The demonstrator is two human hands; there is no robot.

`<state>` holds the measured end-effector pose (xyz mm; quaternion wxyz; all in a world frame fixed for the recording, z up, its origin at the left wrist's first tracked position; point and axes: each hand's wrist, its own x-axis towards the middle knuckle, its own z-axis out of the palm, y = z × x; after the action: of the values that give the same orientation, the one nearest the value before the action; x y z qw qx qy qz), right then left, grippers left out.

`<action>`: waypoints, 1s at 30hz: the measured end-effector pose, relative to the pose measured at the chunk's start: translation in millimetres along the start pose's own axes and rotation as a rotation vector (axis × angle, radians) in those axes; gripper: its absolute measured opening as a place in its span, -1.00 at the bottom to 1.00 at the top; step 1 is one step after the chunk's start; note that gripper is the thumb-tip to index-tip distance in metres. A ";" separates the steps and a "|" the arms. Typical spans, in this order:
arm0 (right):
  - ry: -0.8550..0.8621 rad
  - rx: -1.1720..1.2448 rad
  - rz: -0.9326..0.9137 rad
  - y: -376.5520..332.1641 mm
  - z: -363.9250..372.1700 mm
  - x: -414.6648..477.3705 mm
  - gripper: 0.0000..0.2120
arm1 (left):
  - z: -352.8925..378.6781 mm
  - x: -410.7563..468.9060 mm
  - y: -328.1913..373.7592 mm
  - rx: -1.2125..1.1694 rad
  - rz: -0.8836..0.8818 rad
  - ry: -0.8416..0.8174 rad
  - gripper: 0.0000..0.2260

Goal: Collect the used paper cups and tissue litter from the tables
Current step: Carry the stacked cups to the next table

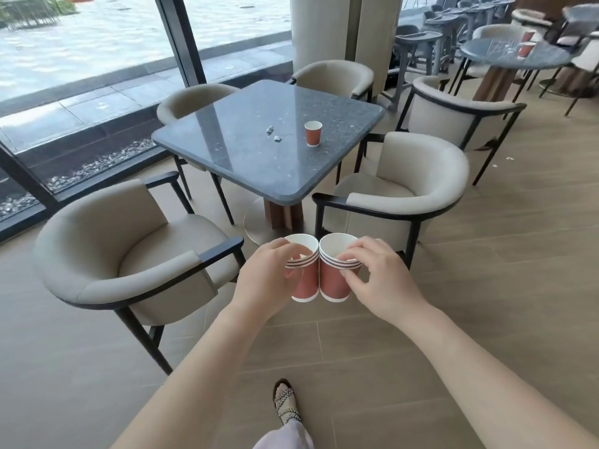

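- The square table [259, 131] stands ahead among four armchairs; one paper cup [313, 133] stands upright on it toward its right side, with two bits of tissue litter [273, 134] just left of that cup.
- A farther round table [505, 55], well beyond the square table to its right, carries more cups [526, 43].
- The left hand [269, 280] is curled around the left cup stack [303, 270], in front of the square table's near corner.
- The right hand [372, 277] pinches the rim of the right cup stack [337, 270]; the stacks touch side by side.
- Nesting one stack into the other would likely free a hand for the tissue.
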<state>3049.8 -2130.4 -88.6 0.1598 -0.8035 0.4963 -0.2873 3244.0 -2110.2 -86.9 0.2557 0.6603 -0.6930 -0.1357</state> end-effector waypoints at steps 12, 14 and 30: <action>0.062 -0.008 0.094 44.9 35.8 177.8 -0.86 | -3.2 202.1 -55.7 0.002 0.104 -0.040 -0.72; 0.089 -0.014 0.115 59.2 33.8 196.8 -0.85 | 3.0 233.2 -55.0 -0.002 0.128 -0.059 -0.71; 0.128 -0.076 0.196 231.5 -19.3 360.7 -0.85 | 101.2 465.3 -2.4 -0.034 0.217 -0.125 -0.74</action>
<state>2997.9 -2556.3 -89.6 0.1248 -0.7366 0.5923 -0.3018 3193.3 -2583.7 -90.9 0.2363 0.5674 -0.7725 -0.1596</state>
